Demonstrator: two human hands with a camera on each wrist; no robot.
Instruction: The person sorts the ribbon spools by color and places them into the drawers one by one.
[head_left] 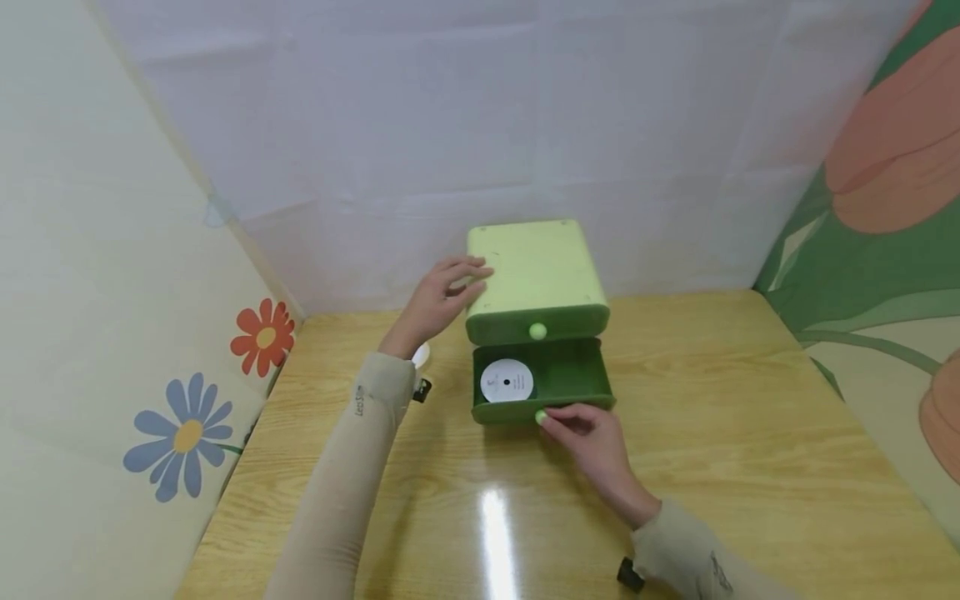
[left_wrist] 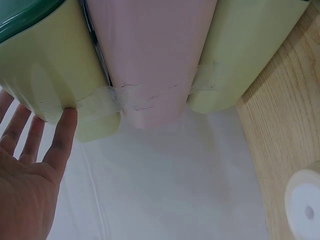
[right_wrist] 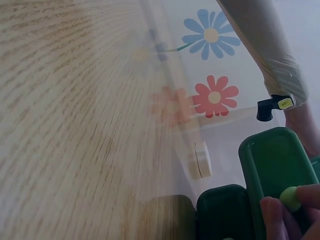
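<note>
A drawer cabinet (head_left: 536,262) with a light green top stands near the back of the table. Its upper drawer front (head_left: 498,327) is closed. Below it, a dark green drawer (head_left: 573,371) is pulled out, and a flat white disc (head_left: 507,380) with a small dark centre hole and printed text lies in its left part. My right hand (head_left: 596,446) pinches this drawer's round light green knob (right_wrist: 290,198) between thumb and fingers. My left hand (head_left: 442,296) rests its extended fingers (left_wrist: 62,135) on the cabinet's upper left edge.
A white roll (left_wrist: 306,205) lies on the wooden table (head_left: 720,433) left of the cabinet, partly hidden by my left wrist in the head view. In the left wrist view, the cabinet's pink middle tier (left_wrist: 155,60) shows clear tape. A white-covered wall (head_left: 420,125) rises behind.
</note>
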